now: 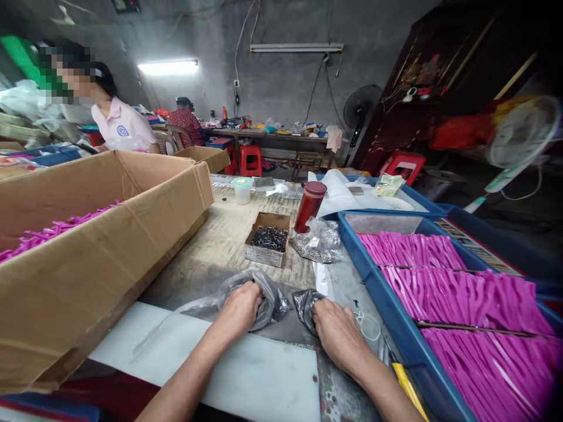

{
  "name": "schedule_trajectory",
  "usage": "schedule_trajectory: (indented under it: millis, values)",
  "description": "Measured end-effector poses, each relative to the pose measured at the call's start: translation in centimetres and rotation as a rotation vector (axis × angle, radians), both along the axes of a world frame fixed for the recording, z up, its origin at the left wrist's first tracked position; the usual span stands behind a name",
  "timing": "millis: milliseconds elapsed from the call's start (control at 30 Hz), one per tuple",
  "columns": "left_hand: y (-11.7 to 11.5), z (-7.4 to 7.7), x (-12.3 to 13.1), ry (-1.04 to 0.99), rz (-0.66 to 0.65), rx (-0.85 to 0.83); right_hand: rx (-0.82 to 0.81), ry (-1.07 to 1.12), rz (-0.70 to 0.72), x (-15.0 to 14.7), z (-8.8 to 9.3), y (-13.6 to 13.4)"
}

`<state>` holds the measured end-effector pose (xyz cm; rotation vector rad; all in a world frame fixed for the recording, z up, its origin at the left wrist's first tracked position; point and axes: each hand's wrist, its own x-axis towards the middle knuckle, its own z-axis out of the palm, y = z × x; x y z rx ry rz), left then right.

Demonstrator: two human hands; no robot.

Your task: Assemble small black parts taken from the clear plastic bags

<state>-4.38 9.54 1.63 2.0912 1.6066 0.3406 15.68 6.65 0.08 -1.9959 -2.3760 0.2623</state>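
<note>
My left hand (241, 308) reaches into the mouth of a clear plastic bag (275, 302) on the worktable. Its fingers are curled together, and whatever they pinch is hidden. To the right, my right hand (336, 328) has its bent fingers in a smaller plastic bag (303, 302) with dark contents. Its fingertips are out of sight inside. Just beyond both bags stands a small open cardboard box (266, 255) full of small dark metal pieces. Behind my right hand lies another clear bag (319, 240) of small metallic pieces.
A large carton (101, 246) with pink plastic pieces stands at left. At right, a blue crate (378, 293) holds rows of pink plastic pieces (475, 299). A red-lidded bottle (310, 205), white tub (241, 190) and yellow-handled tool (407, 387) are nearby. Two people sit farther back.
</note>
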Motion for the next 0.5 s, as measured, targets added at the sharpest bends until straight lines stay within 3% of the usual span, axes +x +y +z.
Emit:
schedule_trajectory:
  millis: [167,500]
  values:
    - [0.23,-0.30,-0.06,0.046,-0.080,0.020,0.009,0.038,-0.005,0.20,-0.07,0.03]
    - [0.07,-0.52,0.32,0.032,-0.085,0.073,0.055,0.146,-0.004,0.38,-0.55,0.08]
